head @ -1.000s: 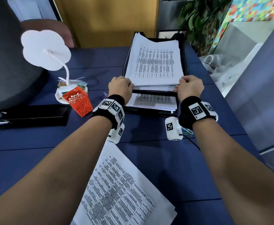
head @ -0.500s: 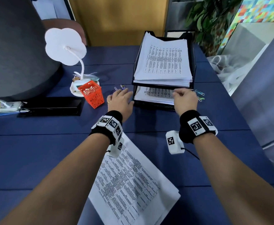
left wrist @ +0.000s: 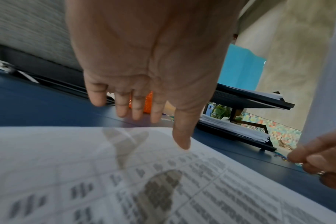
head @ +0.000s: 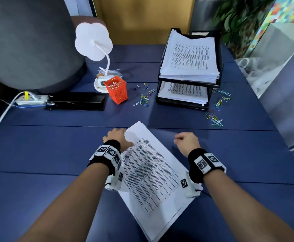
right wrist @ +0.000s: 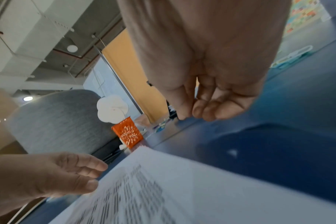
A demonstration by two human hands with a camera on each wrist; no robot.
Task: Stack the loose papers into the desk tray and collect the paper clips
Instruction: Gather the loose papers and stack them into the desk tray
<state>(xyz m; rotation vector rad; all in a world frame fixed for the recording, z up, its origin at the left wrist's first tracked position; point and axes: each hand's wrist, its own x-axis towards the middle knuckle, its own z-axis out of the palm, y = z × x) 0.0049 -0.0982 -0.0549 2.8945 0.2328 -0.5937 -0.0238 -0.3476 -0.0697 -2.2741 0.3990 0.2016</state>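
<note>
pulling back from the desk tray (head: 217,49) at the far right, both hands have come to the near edge of the table, where the last loose sheaf of papers (head: 151,172) lies skewed. a second ago they were squaring the stack in the tray's upper tier; that stack now sits settled, so the next batch looks to be the step in hand.

the left hand (head: 119,139) reaches over the sheaf's far left corner with fingers nearly straight and spread, thumb just at the paper, gripping nothing yet. the right hand (head: 186,142) hovers beside the sheaf's right edge, fingers loosely curled, holding nothing.

the paper clips (head: 143,100) are untouched: one scatter lies left of the tray, another (head: 215,117) to its right and nearer. collecting them probably waits on the papers.

the table (head: 55,145) is dark blue with seams across it. an orange mesh cup (head: 116,89) stands near the left scatter, beside a white flower-shaped lamp (head: 94,41). a power strip (head: 32,100) and a black box (head: 76,101) lie at the far left; a grey rounded seat, an ochre panel and a plant stand behind.
</note>
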